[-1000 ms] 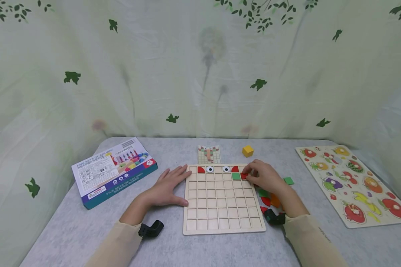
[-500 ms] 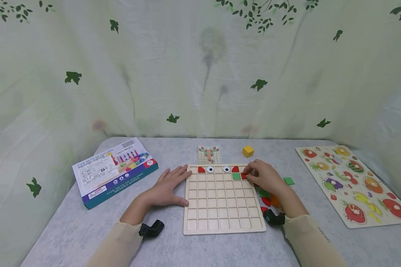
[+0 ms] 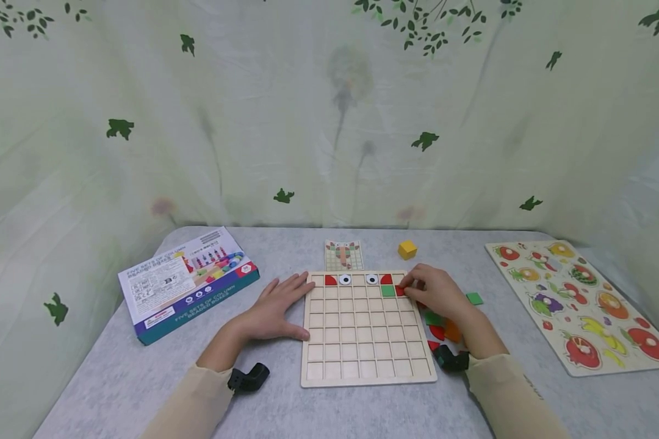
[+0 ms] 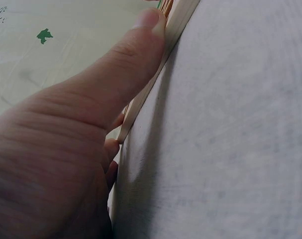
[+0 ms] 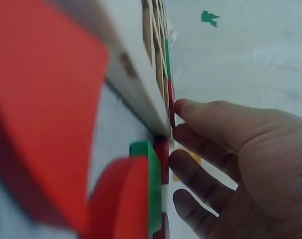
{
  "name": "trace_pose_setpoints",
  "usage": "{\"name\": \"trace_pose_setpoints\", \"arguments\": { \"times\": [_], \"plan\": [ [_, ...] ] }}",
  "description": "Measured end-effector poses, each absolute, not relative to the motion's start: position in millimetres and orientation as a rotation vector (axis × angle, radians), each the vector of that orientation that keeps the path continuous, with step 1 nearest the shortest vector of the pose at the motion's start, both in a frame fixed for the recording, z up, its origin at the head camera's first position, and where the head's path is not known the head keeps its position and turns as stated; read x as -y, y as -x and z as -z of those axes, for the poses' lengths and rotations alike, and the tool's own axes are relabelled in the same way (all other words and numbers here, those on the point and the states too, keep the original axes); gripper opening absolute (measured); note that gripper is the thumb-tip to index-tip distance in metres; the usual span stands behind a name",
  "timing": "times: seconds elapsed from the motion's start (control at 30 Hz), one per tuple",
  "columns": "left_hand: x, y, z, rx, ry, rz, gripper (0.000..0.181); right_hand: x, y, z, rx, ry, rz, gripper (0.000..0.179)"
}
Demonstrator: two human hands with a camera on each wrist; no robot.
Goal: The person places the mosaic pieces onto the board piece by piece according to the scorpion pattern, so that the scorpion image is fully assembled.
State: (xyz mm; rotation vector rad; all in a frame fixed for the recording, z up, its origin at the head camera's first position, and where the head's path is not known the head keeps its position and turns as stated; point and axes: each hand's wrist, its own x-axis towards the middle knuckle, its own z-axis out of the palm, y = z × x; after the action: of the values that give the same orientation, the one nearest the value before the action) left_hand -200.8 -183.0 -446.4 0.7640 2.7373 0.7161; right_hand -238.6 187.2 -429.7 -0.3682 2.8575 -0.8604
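A wooden grid board [image 3: 362, 335] lies in front of me. Along its far row sit two red quarter-circle pieces and two eye pieces [image 3: 371, 279], with a green square tile [image 3: 388, 291] one row nearer. My left hand [image 3: 274, 311] lies spread at the board's left side, fingertips on the frame and thumb against the edge, as the left wrist view also shows. At the right edge, the thumb and fingers of my right hand [image 3: 434, 289] pinch a small red piece [image 3: 399, 291] beside the green tile. Its full shape is partly hidden by the fingertips.
Loose red, green and orange pieces [image 3: 437, 331] lie under my right wrist, with a green tile [image 3: 475, 298] farther right. Behind the board are a pattern card [image 3: 343, 259] and a yellow cube [image 3: 407, 249]. A box [image 3: 187, 280] stands left, a fruit puzzle board [image 3: 568, 311] right.
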Motion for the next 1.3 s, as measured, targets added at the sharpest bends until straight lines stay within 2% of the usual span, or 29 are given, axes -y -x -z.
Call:
{"name": "trace_pose_setpoints", "arguments": {
  "times": [0.27,0.53,0.93,1.13,1.3],
  "plan": [
    [182.0,200.3,445.7,-2.739,-0.768,-0.722,0.106,-196.6,238.2,423.1,-2.855,0.456,0.824,0.008],
    [181.7,200.1,444.8,-2.74,-0.767,-0.716,0.106,-206.7,234.1,414.7,-2.771,0.307,0.935,0.016],
    [183.4,200.1,446.7,-2.739,-0.774,-0.724,0.106,-220.2,236.1,415.0,-2.729,0.298,0.893,0.026],
    [183.3,200.3,446.7,-2.737,-0.775,-0.728,0.106,-223.6,236.4,417.7,-2.702,0.361,0.814,0.037],
    [183.5,200.4,446.8,-2.733,-0.77,-0.732,0.106,-225.5,237.3,420.1,-2.685,0.449,0.788,0.037]
  ]
}}
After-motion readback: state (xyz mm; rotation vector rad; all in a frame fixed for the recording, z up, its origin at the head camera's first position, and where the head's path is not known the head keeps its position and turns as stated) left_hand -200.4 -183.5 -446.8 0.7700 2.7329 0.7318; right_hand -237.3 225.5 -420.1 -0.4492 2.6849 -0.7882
